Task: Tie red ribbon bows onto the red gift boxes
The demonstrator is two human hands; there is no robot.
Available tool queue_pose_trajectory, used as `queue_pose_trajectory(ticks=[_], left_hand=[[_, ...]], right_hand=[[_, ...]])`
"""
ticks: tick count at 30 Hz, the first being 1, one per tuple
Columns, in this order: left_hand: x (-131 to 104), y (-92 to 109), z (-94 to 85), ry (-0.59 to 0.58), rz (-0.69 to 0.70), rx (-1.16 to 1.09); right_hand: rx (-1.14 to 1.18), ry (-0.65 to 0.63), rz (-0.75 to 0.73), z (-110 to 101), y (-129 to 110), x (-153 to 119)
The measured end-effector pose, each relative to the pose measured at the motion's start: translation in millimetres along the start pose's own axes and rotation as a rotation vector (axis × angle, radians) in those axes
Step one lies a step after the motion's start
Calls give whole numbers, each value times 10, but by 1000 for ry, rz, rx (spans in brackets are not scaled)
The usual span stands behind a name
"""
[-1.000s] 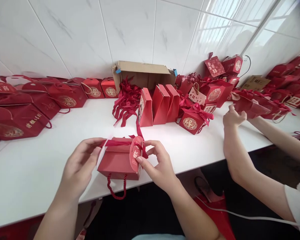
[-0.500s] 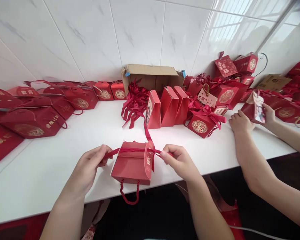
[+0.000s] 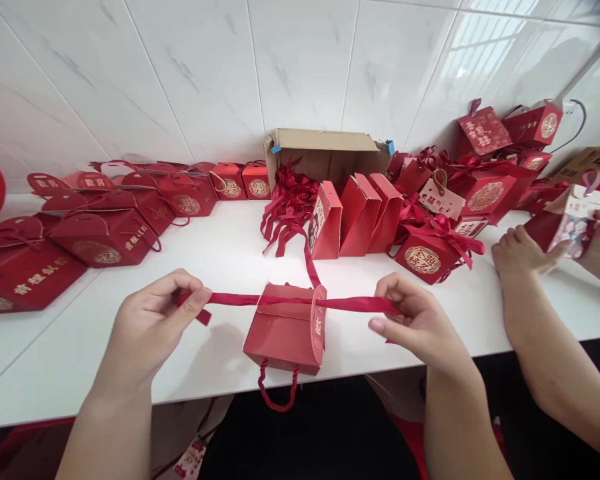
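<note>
A red gift box lies on the white table near its front edge, its twisted rope handle hanging over that edge. Across the top of the box runs a dark red ribbon, stretched out to both sides. My left hand pinches one end, with a short tail poking out below the fingers. On the other side, my right hand has its fingers closed on the ribbon, the thumb held a little lower and apart. Behind the box, another strip of ribbon leads back toward a ribbon pile.
Finished-looking red boxes crowd the left side. An open cardboard carton stands at the wall behind upright red boxes. More bowed boxes are piled right. A co-worker's hands hold a box at far right.
My hands have moved farther apart, drawing the ribbon out longer on both sides of the box. The view has shifted left. The co-worker's box is now turned and raised more into view.
</note>
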State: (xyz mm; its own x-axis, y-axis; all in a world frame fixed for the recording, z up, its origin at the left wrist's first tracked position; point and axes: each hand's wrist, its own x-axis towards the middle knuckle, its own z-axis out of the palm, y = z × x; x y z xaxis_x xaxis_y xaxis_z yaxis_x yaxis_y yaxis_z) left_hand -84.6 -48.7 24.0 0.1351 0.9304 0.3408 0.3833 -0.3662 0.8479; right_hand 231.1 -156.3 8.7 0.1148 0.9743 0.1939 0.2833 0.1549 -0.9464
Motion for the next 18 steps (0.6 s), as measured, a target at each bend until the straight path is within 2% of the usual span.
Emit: queue_pose_trajectory(ticks=[4, 6, 8, 12, 15, 18], left_hand=[[37, 102, -113, 7, 246, 217], [41, 144, -151, -46, 257, 263], [31, 171, -171, -123, 201, 225], [-2, 180, -159, -262, 32, -60], [-5, 150, -100, -266, -55, -218], [-6, 91, -25, -247, -144, -196]], right_hand=[[-262, 25, -284, -33, -65, 19], [-317, 10, -342, -40, -91, 32], [-300, 30, -342, -34, -113, 40], [-136, 74, -172, 27, -124, 63], [-13, 45, 70, 87, -65, 107], [-18, -62, 242, 129, 32, 148]])
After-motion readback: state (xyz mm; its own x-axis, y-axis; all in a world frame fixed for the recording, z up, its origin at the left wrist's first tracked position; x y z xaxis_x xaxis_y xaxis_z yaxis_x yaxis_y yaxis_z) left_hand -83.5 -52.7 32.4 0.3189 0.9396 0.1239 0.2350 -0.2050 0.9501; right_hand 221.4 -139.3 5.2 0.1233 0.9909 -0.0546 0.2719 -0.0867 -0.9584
